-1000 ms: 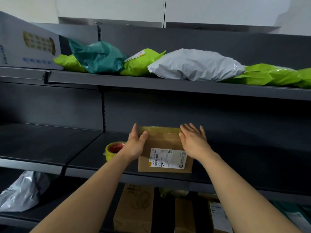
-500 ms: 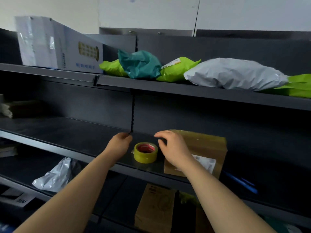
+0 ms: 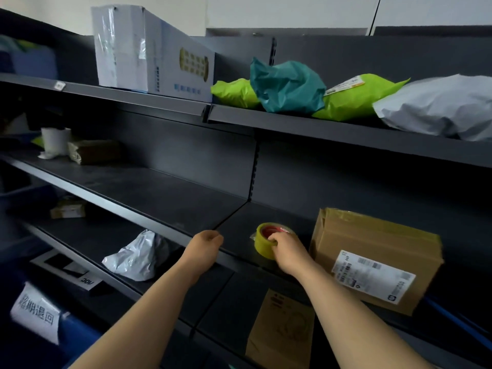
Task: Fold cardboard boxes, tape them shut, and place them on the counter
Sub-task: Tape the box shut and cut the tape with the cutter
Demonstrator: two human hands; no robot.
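The right hand (image 3: 286, 249) has moved off the taped cardboard box (image 3: 372, 257), standing on the shelf (image 3: 239, 222), and now grasps the tape roll (image 3: 262, 245) beside it; the left hand (image 3: 206, 242) is clenched, empty; this box appears finished

Brown cardboard box (image 3: 372, 251), taped shut, labelled, on shelf (image 3: 282, 215); yellow tape roll (image 3: 262, 245) beside, seemingly tilted.

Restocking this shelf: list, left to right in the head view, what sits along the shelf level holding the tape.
White roll → brown parcel → left hand at the shelf edge → tape roll → cardboard box. The right hand, gripping the tape roll, overlaps it and is left out.
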